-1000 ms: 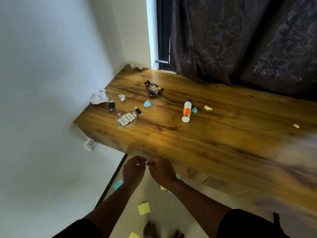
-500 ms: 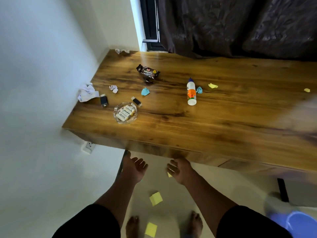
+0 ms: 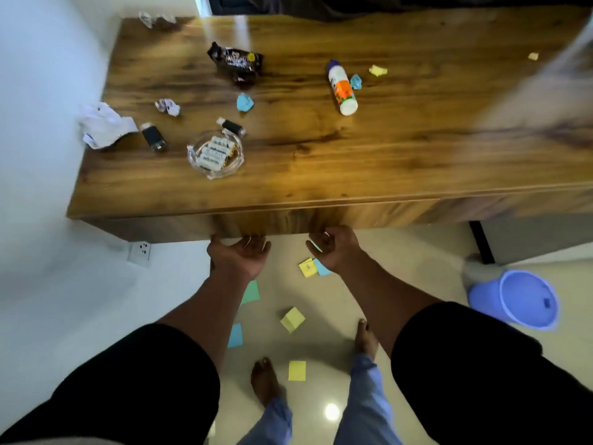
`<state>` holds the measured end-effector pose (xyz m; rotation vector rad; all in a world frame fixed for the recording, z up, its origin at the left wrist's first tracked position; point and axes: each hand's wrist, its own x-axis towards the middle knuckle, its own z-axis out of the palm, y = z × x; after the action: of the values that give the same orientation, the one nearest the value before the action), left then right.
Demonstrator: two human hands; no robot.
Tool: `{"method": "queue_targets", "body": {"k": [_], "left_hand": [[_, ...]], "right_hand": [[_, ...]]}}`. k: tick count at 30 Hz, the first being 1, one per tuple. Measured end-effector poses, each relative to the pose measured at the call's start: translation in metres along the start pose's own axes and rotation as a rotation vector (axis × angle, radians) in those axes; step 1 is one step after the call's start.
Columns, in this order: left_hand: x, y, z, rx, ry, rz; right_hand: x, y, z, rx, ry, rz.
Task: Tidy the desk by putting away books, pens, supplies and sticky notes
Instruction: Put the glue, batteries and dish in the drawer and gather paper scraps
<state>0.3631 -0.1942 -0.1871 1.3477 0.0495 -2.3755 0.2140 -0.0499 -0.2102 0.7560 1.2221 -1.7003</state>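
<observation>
While both hands hold nothing, the left hand (image 3: 239,255) and right hand (image 3: 333,248) wait loosely open just below the desk (image 3: 321,162) edge, maybe ready to pick up sticky notes (image 3: 292,319) from the floor under it.

Both forearms reach forward mid-frame; left hand (image 3: 239,256) and right hand (image 3: 333,248) hang empty, fingers loosely curled.

The wooden desk (image 3: 401,149) shows brown streaked grain. Flat paper sticky notes (image 3: 296,370) are yellow, blue and green; the round plastic bin (image 3: 513,303) is lilac.
</observation>
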Motion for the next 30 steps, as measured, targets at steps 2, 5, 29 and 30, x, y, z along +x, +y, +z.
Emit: {"method": "queue_targets", "body": {"k": [2, 5, 29, 30], "left_hand": [[0.0, 0.0, -0.007, 0.021, 0.009, -0.017], [-0.004, -0.004, -0.017, 0.035, 0.032, -0.037], [-0.151, -0.117, -0.128, 1.116, 0.416, 0.553], [-0.163, -0.12, -0.132, 1.357, 0.435, 0.866]], "right_hand": [[-0.006, 0.004, -0.005, 0.004, -0.018, 0.002], [-0.012, 0.017, -0.017, 0.01, -0.015, 0.005], [-0.153, 0.078, -0.105, -1.462, -0.42, 0.058], [-0.167, 0.073, -0.099, -1.585, -0.469, 0.002]]}}
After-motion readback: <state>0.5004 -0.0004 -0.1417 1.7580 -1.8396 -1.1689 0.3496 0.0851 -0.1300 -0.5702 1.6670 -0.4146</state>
